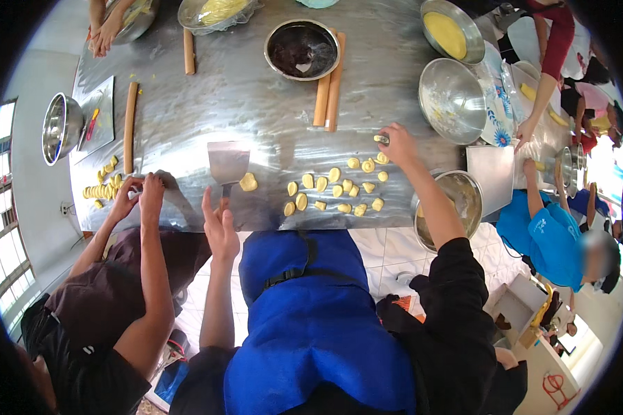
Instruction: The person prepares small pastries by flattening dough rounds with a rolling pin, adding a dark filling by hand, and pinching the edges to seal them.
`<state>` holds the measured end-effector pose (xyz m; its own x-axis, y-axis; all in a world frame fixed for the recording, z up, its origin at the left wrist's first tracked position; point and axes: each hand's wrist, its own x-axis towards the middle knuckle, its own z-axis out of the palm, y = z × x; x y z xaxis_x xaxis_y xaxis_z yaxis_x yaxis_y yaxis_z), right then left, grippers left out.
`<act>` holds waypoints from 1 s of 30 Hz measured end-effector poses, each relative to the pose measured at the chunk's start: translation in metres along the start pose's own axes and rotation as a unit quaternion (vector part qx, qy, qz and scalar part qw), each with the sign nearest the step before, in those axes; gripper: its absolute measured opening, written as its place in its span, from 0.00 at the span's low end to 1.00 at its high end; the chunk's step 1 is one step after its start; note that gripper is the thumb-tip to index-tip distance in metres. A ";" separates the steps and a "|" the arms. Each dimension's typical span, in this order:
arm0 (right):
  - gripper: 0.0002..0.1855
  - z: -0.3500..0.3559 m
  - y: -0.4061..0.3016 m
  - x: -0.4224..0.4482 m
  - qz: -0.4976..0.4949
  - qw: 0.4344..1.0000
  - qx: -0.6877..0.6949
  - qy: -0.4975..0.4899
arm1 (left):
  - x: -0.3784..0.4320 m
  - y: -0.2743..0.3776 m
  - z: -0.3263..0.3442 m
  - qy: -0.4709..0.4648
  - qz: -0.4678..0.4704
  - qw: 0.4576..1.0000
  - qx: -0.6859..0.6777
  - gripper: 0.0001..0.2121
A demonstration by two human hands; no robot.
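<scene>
My left hand (221, 231) is beside the wooden handle of a metal scraper (228, 161), fingers apart, with no grip on the handle plain to see. A flattened dough piece (248, 182) lies right of the blade. My right hand (398, 146) holds a small, short object (381, 139) with a pale end between its fingertips; what it is cannot be told. Just below it lie round, coiled-looking dough pieces (368, 165). Several small yellow dough pieces (322, 184) are scattered over the steel table (270, 119) between my hands.
A co-worker's hands (150, 189) handle dough at left, near a wooden rolling pin (130, 127). Ahead, a bowl of dark filling (302, 50) stands by two wooden rolling pins (328, 104). Metal bowls (452, 101) and a bowl partly under my right forearm (472, 199) are at right.
</scene>
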<state>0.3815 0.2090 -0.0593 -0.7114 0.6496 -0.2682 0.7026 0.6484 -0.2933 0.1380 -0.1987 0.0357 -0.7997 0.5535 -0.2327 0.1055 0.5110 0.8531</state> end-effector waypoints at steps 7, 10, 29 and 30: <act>0.25 -0.030 -0.053 -0.028 -0.008 0.992 0.106 0.068 | 0.032 -0.020 0.021 -0.014 -0.011 1.000 -0.010 0.30; 0.23 -0.017 -0.093 -0.050 0.040 0.975 0.218 0.032 | 0.075 -0.026 0.036 -0.050 -0.052 0.997 0.008 0.32; 0.17 0.071 -0.130 -0.145 0.193 0.898 0.387 0.083 | 0.199 -0.045 0.077 -0.111 0.098 0.985 0.087 0.38; 0.16 0.071 -0.144 -0.138 0.188 0.897 0.392 0.082 | 0.199 -0.044 0.074 -0.118 0.098 0.985 0.075 0.37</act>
<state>0.3773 -0.0022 -0.0452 -0.3688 0.8553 -0.3640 0.6199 -0.0655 -0.7819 0.0181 -0.0618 -0.0827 -0.5978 0.7793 -0.1879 0.3445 0.4613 0.8176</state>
